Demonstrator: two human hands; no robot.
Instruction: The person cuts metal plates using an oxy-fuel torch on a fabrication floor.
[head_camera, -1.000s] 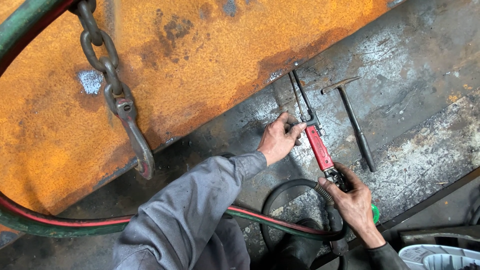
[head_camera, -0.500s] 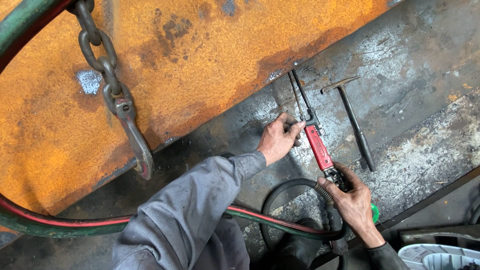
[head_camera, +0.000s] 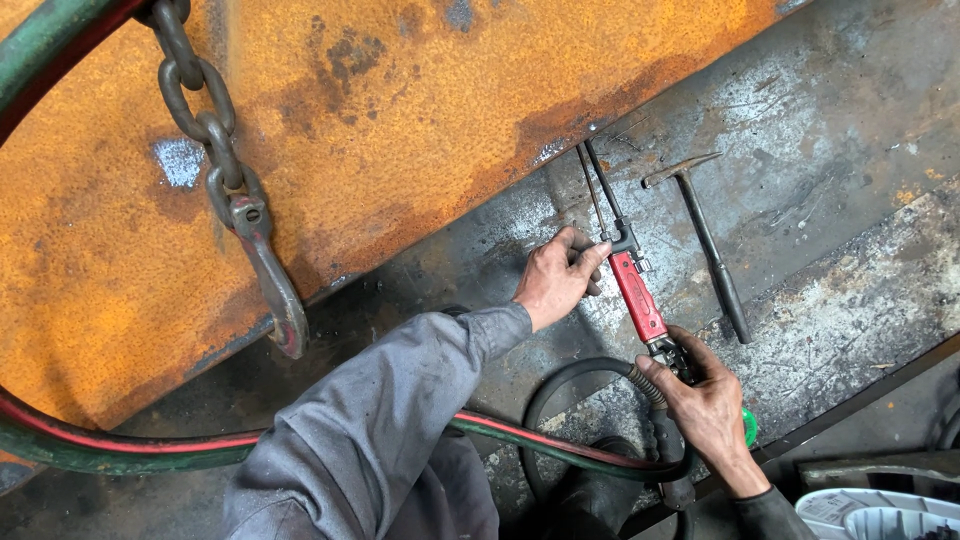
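- A cutting torch (head_camera: 636, 290) w/ red handle is held in both hands; it lies low over a grey steel plate (head_camera: 820, 120), tilted up-left, w/ its thin twin tubes reaching to the edge of a big rusty orange plate (head_camera: 400, 110).
- The right hand (head_camera: 708, 405) is wrapped closed around the rear end of the torch, approx. where the hoses join; a green knob (head_camera: 749, 428) is seen just beside that hand, partly hidden.
- The left hand (head_camera: 555, 280) is rested on the grey plate, fingers curled; fingertips are laid against the torch at the front of the red handle, near the valve block. A narrow steadying pinch rather than a full wrap; exact contact can't be told.
- The left arm is covered by a grey sleeve (head_camera: 380, 440).
- A black hose (head_camera: 560, 385) is looped from the torch's rear, under the right hand.
- Red and green paired hoses (head_camera: 130, 445) are run across the lower-left, passing under the sleeve twd. the torch.
- A chipping hammer (head_camera: 705, 240) is laid on the grey plate, just right of the torch, not touched by either hand.
- A heavy chain w/ hook (head_camera: 240, 210) is hung over the rusty plate, upper left, well apart from the hands.
- A white container (head_camera: 870, 515) is seen at the bottom-right corner, below the plate's edge.
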